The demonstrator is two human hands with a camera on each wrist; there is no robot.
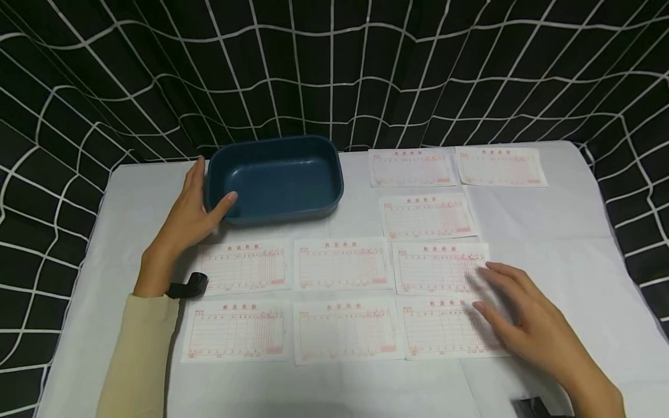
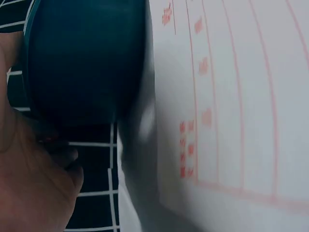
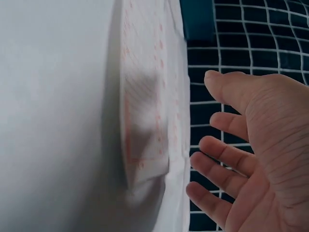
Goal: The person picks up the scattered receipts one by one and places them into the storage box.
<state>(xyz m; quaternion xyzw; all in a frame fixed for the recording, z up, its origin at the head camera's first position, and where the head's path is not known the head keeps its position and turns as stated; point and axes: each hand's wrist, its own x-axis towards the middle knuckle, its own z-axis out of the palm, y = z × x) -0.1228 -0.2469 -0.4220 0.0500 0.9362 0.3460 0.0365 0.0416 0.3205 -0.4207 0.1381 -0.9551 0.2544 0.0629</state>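
A dark blue plastic tub [image 1: 284, 180] stands at the back left of the table. My left hand [image 1: 190, 212] grips its near left corner, thumb over the front rim and fingers along the left outer wall. In the left wrist view the hand is beside the tub's side wall [image 2: 87, 63]. My right hand [image 1: 528, 325] hovers over the right end of the front rows of receipt slips, its fingers spread and holding nothing. Under its fingertips lie a receipt slip [image 1: 436, 270] in the second row and a front-row receipt slip [image 1: 444, 331].
Several more white receipt slips with red print lie in rows, including a receipt slip [image 1: 342, 331] at front centre. Two receipt slips [image 1: 413, 168] lie at the back right. A white cloth [image 1: 564, 232] covers the table; black netted fabric [image 1: 334, 69] surrounds it.
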